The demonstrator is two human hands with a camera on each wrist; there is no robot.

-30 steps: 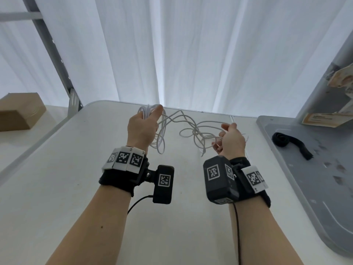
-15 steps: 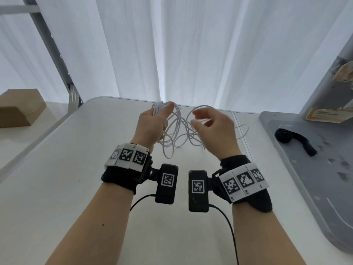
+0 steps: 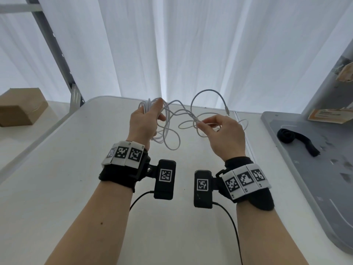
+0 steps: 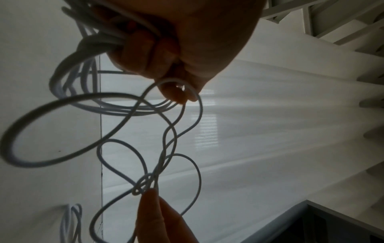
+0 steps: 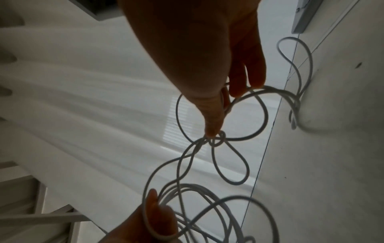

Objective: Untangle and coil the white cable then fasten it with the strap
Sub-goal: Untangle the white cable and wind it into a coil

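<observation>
The white cable [image 3: 172,129] hangs in the air between my two hands above the white table [image 3: 57,169]. My left hand [image 3: 146,121] grips a bundle of several coiled loops [image 4: 87,92]. My right hand [image 3: 219,131] pinches the cable at a small knot [image 5: 217,139], with loose loops around it. One cable end with a plug [image 3: 227,111] arcs up beyond the right hand. The black strap [image 3: 298,141] lies partly rolled on the grey tray [image 3: 324,188] at the right.
A cardboard box [image 3: 21,108] sits on a lower surface at far left. A metal frame post [image 3: 55,52] rises behind the table's left corner. White curtains hang behind. Labelled cards [image 3: 328,115] lie at the tray's far end.
My right hand has moved away to the right from the left hand, drawing the tangle out. A loop with the plug end has risen above it. The left hand stays holding its coils.
</observation>
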